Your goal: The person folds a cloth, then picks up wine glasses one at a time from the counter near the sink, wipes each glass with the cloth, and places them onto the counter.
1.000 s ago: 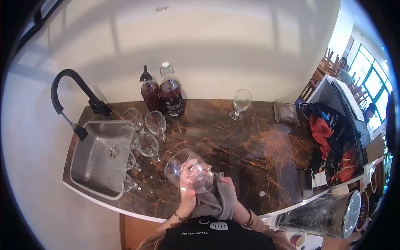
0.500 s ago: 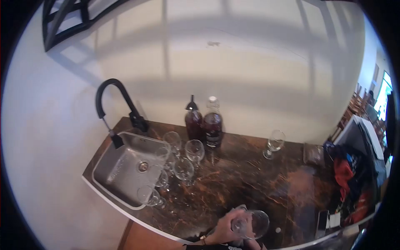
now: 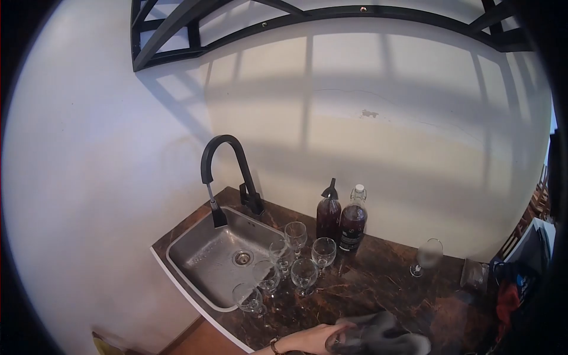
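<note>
My left hand point(image 3: 316, 338), with a bracelet at the wrist, reaches in at the bottom edge. Its fingers are closed around a stemmed glass point(image 3: 408, 344), which is smeared by motion. A dark, blurred patch beside the fingers cannot be made out. My right hand is not visible. Several stemmed glasses stand between the sink and the middle of the counter, among them one glass point(image 3: 304, 274) nearest the hand and another point(image 3: 248, 297) by the sink's front corner. A lone stemmed glass point(image 3: 429, 254) stands farther right near the wall.
A steel sink point(image 3: 204, 266) with a black faucet point(image 3: 228, 142) occupies the left end of the dark counter point(image 3: 367, 278). Two dark bottles, one with a black spout point(image 3: 328, 216) and one swing-top point(image 3: 352, 225), stand by the wall. A small packet point(image 3: 474, 274) and cloth items point(image 3: 507, 302) lie right.
The view has swung up and left, so the counter sits lower and farther right. The glass in my left hand has become blurred with motion.
</note>
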{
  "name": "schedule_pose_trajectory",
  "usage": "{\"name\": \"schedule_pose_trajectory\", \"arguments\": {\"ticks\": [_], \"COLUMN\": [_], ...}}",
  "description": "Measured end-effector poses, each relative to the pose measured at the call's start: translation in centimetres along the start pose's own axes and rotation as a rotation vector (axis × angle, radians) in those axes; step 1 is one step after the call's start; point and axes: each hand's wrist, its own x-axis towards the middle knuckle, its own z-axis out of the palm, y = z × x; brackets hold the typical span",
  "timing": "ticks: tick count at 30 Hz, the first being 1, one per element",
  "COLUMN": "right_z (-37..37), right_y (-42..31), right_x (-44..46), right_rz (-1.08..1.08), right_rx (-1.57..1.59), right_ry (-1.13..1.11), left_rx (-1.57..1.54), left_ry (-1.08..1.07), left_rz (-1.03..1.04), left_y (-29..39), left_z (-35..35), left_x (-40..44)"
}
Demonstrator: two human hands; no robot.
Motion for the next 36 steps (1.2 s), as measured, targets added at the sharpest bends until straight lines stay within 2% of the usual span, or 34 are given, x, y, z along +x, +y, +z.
{"name": "schedule_pose_trajectory", "arguments": {"ticks": [1, 2, 4, 5, 7, 8, 10, 11, 13, 14, 16, 17, 19, 21, 22, 23, 24, 25, 26, 27, 28, 29, 30, 31, 32, 34, 36], "right_z": [-0.1, 0.3, 1.7, 2.2, 2.6, 2.6, 2.6, 2.6, 2.8, 3.0, 3.5, 3.8, 4.2, 4.2, 4.1, 4.1, 3.4, 4.1, 3.0, 2.0, 2.0, 2.5, 2.7, 3.4, 3.8, 4.3, 5.0], "right_y": [-0.3, -1.0, -2.8, -3.0, -2.7, -2.6, -2.2, -2.0, -1.0, -0.4, 0.6, 0.9, 1.3, 1.4, 1.5, 1.5, 2.0, 1.1, 2.5, 3.6, 2.1, 0.7, 0.6, 0.6, 0.6, 1.0, 1.3], "right_x": [0.2, 0.9, 3.0, 3.5, 4.5, 4.9, 5.0, 4.9, 4.5, 4.3, 4.0, 4.0, 4.2, 4.4, 4.5, 4.7, 4.7, 5.1, 4.1, 3.1, 3.9, 5.2, 6.1, 4.7, 4.6, 4.9, 4.3], "right_rz": [-0.083, -0.087, 0.023, 0.056, 0.090, 0.110, 0.171, 0.209, 0.293, 0.341, 0.431, 0.470, 0.528, 0.556, 0.551, 0.543, 0.513, 0.501, 0.323, 0.153, 0.015, -0.124, -0.031, 0.104, 0.135, 0.099, 0.088], "right_rx": [-0.499, -0.500, -0.685, -0.709, -0.710, -0.698, -0.620, -0.557, -0.371, -0.249, 0.015, 0.138, 0.335, 0.458, 0.490, 0.499, 0.501, 0.370, 0.025, -0.317, -0.411, -0.500, -0.432, -0.356, -0.360, -0.468, -0.410], "right_ry": [-0.239, -0.237, -0.644, -0.755, -0.803, -0.781, -0.674, -0.588, -0.360, -0.230, 0.001, 0.091, 0.221, 0.314, 0.353, 0.394, 0.396, 0.516, 0.426, 0.306, 0.238, 0.162, 0.061, -0.033, -0.022, -0.113, -0.038], "left_rx": [0.068, 0.071, 0.147, 0.148, 0.105, 0.107, 0.367, 0.370, 0.703, 0.700, 0.729, 0.727, 1.098, 1.120, 0.968, 1.085, 0.831, 0.226, -0.391, 0.305, 0.273, -0.542, -1.334, -1.209, -1.064, -1.089, -1.101], "left_ry": [0.028, 0.028, -0.107, -0.105, -0.235, -0.230, -0.138, -0.131, 0.058, 0.066, -0.115, -0.118, 0.143, 0.294, 0.381, 0.440, 0.376, 0.466, 0.408, 0.816, 0.772, 0.641, 0.448, 0.399, 0.367, 0.366, 0.437], "left_rz": [0.041, 0.044, 0.057, 0.054, 0.273, 0.272, 0.537, 0.531, 0.630, 0.629, 0.368, 0.370, 0.480, 0.459, 0.424, 0.364, 0.402, 0.264, -0.220, 0.253, 0.262, 0.119, -0.081, -0.061, -0.001, -0.063, 0.031], "left_y": [-1.2, -1.3, -1.0, -0.5, 0.9, 1.3, 1.9, 2.2, 2.5, 2.1, 0.3, -0.4, -1.7, -1.8, -0.9, 0.4, 1.0, 1.9, 3.0, -0.7, -0.6, -0.2, 0.0, 0.0, -0.1, -0.3, -0.9], "left_z": [0.6, 0.5, 0.0, -0.2, -0.6, -0.9, -1.8, -2.0, -2.1, -1.9, -1.2, -0.8, 0.8, 1.3, 1.2, 0.7, -0.1, 0.1, -0.7, 1.6, 2.2, 2.4, 2.8, 3.6, 3.2, 3.7, 4.4], "left_x": [-0.1, 0.0, 0.1, 0.1, 0.6, 0.8, 1.1, 1.4, 2.1, 2.3, 3.0, 3.3, 4.0, 4.6, 5.0, 5.2, 5.0, 5.3, 5.4, 4.0, 3.9, 3.9, 4.1, 4.6, 6.1, 6.8, 7.2]}}
